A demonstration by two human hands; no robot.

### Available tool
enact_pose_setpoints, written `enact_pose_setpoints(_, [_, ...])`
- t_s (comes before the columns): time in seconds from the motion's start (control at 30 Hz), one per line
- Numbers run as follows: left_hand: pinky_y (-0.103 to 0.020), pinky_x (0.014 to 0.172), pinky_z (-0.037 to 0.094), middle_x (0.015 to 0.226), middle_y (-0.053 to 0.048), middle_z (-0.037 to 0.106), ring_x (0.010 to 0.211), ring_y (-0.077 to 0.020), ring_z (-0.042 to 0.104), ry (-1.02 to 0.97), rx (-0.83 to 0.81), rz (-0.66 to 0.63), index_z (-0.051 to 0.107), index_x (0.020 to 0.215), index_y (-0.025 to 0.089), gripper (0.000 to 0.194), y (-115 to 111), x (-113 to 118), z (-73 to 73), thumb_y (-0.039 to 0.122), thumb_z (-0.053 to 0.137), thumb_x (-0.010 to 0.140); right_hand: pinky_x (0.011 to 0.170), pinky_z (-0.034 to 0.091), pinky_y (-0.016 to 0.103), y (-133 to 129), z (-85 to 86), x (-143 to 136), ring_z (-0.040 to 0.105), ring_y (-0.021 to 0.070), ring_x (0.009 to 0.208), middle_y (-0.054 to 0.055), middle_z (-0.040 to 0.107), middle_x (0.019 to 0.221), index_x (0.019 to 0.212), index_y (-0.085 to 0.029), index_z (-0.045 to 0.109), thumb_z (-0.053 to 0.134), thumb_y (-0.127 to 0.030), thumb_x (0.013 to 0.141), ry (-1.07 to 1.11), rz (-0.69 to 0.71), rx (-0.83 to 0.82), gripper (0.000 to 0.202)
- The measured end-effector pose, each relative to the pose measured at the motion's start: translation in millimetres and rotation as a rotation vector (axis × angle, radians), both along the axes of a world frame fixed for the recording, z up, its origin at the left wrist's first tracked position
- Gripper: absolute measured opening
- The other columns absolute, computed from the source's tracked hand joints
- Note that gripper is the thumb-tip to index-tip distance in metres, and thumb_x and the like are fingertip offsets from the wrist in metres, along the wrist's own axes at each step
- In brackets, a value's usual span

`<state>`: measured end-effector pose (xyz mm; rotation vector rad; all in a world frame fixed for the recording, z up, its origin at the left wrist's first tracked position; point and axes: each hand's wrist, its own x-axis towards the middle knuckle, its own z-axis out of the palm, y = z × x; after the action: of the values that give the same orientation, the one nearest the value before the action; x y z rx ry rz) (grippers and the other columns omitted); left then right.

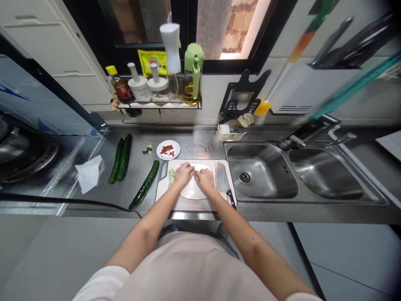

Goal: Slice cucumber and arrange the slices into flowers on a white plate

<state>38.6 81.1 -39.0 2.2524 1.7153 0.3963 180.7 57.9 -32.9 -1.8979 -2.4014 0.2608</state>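
Over a white plate [194,193] my two hands meet with their fingertips close together. My left hand [184,174] and my right hand [205,180] are both closed in a pinch. A speck of pale green shows between the fingertips, too small to name for certain. Under the plate lies a white cutting board [188,205]. Cucumber slices [171,177] overlap in a row on the board, left of my left hand. A knife [223,179] rests along the board's right side, its black handle towards me.
One whole cucumber [144,184] lies left of the board, with two more cucumbers [124,156] farther left. A small plate of red pieces [168,144] and some cucumber scraps [147,147] sit behind. On the right is a double sink [266,167]. A condiment rack [159,104] hangs above.
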Motion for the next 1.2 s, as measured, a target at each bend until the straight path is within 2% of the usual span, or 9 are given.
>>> enact_pose_setpoints(0.67, [-0.028,0.078,0.042,0.108,-0.005,0.057,0.102,-0.0190,0.049,-0.026,0.052,0.011,0.068,0.106,0.029,0.023,9,-1,-7.1,0.034,0.050,0.092,0.080,0.025,0.033,12,0.1,-2,0.047,0.0222,0.093,0.009,0.065,0.095,0.107,-0.022,0.068,0.039,-0.032,0.097,-0.004,-0.008,0.013,0.031])
enact_pose_setpoints(1.2, [-0.027,0.079,0.042,0.110,-0.005,0.058,0.103,-0.0185,0.050,-0.047,0.034,0.078,0.066,0.108,0.028,0.023,6,-1,-3.5,0.031,0.051,0.091,0.078,0.025,0.031,2,-2.7,0,0.047,0.0225,0.096,0.009,0.066,0.100,0.108,-0.021,0.066,0.038,-0.033,0.097,0.044,-0.080,0.060,0.032])
